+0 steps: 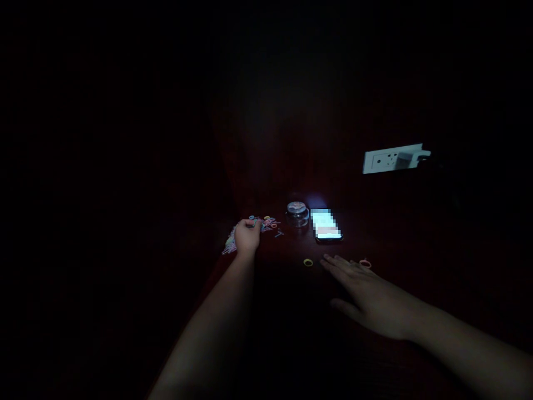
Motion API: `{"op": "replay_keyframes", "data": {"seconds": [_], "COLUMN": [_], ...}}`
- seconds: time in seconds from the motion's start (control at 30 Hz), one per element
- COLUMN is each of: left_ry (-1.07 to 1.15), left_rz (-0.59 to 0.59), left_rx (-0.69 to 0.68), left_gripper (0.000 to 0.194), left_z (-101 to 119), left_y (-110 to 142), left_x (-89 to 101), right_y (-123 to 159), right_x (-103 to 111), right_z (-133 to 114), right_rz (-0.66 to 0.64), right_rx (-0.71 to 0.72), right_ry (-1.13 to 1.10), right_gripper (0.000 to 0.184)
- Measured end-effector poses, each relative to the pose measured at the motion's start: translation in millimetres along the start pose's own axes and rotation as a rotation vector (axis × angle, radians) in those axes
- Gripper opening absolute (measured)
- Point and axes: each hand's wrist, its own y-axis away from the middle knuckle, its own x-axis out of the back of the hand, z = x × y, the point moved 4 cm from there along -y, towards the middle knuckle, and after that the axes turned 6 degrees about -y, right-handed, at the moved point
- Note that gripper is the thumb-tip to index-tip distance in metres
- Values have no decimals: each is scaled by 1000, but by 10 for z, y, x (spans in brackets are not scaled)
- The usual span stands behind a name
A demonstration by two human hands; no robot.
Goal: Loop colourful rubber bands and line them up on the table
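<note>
My left hand [247, 238] reaches into a pile of small colourful bands and thin strips [270, 223] at the table's left edge. Its fingers are pinched together, and what is between them is too small and dark to name. My right hand [366, 291] lies open on the dark table with its fingers stretched out and the thumb apart. A yellow ring-shaped band [308, 263] rests just left of its fingertips. Behind its knuckles sits a pink ring-shaped band [365, 264], partly covered by the hand.
A clear jar with a lid [297, 214] stands upright behind the pile. Beside it lies a phone [327, 224] with a lit screen. On the wall at right is a white socket panel [391, 159] holding a plug. The surroundings are very dark.
</note>
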Motion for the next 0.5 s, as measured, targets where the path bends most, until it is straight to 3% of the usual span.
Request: {"op": "replay_keyframes", "data": {"seconds": [0.33, 0.5], "left_ry": [5, 47], "left_rz": [13, 78], "left_rx": [0, -63], "left_gripper": [20, 24], "left_z": [73, 160], "left_y": [26, 81], "left_x": [70, 201], "right_y": [6, 2], "right_x": [-22, -11], "right_z": [13, 11], "right_rz": [-17, -17], "right_rx": [-6, 7], "right_ry": [4, -25], "right_gripper": [79, 80]}}
